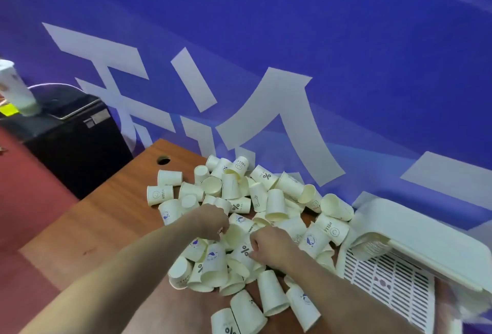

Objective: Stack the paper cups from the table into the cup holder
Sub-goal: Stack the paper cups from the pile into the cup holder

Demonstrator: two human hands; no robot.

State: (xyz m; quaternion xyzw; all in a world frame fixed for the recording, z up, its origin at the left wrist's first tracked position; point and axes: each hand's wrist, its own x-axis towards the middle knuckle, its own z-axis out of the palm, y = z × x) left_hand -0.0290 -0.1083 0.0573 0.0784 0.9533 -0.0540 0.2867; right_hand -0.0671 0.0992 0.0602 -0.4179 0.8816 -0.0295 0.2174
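The left hand (213, 220) reached into the middle of the cup pile with its fingers curled down over the rim of a paper cup lying on its side (237, 230), pinching it. The right hand (271, 247), just beside it, had its fingers curled round a cup printed with a percent sign (243, 252). The heap of paper cups (255, 200) was spread over the wooden desk (106, 216) from its far edge toward the near edge, most lying on their sides, a few standing upside down near the near edge. The white cup holder (415, 230) lay at the desk's right edge, touching the pile, with a row of nested cups (370, 247) showing in its opening above a slotted white grille (391, 283). A round cable hole (163, 160) sat near the desk's far left corner.
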